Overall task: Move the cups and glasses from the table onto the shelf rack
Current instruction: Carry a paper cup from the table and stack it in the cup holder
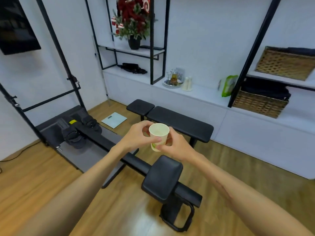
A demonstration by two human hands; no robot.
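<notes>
Both arms reach forward, and the left hand (136, 136) and right hand (173, 147) wrap a paper cup (158, 136) between them, upright in mid-air above the rowing machine (119, 150).

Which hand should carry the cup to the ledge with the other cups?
Right, probably. Both hands hold the paper cup: the left hand pinches near the rim, the right hand wraps the lower body. The stacked cups on the ledge lie ahead, to the right.
</notes>
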